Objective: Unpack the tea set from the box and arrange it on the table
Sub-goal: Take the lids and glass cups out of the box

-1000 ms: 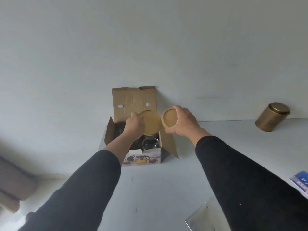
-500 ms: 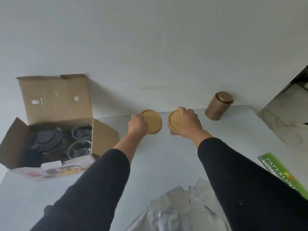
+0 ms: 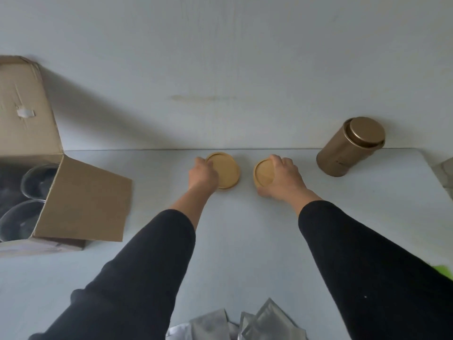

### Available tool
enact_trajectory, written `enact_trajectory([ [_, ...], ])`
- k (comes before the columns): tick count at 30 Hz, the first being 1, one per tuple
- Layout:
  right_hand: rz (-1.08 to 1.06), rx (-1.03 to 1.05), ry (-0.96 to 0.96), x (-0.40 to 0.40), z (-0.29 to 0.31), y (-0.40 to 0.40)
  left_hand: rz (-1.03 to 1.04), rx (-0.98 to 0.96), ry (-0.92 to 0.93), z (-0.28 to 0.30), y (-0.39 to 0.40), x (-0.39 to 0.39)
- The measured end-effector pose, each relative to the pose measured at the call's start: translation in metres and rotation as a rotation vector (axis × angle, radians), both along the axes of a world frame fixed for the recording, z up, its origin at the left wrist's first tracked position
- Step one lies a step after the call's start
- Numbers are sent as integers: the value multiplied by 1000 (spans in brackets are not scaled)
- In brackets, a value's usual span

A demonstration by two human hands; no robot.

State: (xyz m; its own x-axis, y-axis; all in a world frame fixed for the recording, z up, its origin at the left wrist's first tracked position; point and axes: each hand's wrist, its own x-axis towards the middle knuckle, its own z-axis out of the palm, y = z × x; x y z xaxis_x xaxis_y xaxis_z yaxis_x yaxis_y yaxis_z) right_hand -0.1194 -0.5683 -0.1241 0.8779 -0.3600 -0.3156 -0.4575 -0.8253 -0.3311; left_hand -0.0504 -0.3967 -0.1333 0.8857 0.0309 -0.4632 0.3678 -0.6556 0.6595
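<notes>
Coasters first: my left hand (image 3: 203, 173) fingers curl over the left coaster (image 3: 225, 170)'s rim, my right hand (image 3: 282, 179) cups the right coaster (image 3: 264, 173). Both lie flat on the table (image 3: 245, 229); light, stiff wood, I judge, best pinched by the edges. Fragile glass cups (image 3: 39, 179) wait in the box (image 3: 81, 200).

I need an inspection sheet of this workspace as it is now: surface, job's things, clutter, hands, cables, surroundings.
Surface: pale table, mostly bare in the middle.
Job's things: two round wooden coasters, left coaster and right coaster, lying near the wall; open cardboard box holds glass cups.
Clutter: gold tin; silver pouches.
Hands: left hand and right hand each grip a coaster's edge.
Cables: nothing seen.
Surroundings: plain wall.
</notes>
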Motion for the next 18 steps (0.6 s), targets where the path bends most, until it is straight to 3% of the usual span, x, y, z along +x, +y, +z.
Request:
enact_trajectory([
  [9, 37, 11, -29, 19, -18, -17, -19, 251, -230, -22, -19, -2],
  [18, 63, -14, -3, 20, -15, -17, -427, 425, -322, -21, -21, -16],
])
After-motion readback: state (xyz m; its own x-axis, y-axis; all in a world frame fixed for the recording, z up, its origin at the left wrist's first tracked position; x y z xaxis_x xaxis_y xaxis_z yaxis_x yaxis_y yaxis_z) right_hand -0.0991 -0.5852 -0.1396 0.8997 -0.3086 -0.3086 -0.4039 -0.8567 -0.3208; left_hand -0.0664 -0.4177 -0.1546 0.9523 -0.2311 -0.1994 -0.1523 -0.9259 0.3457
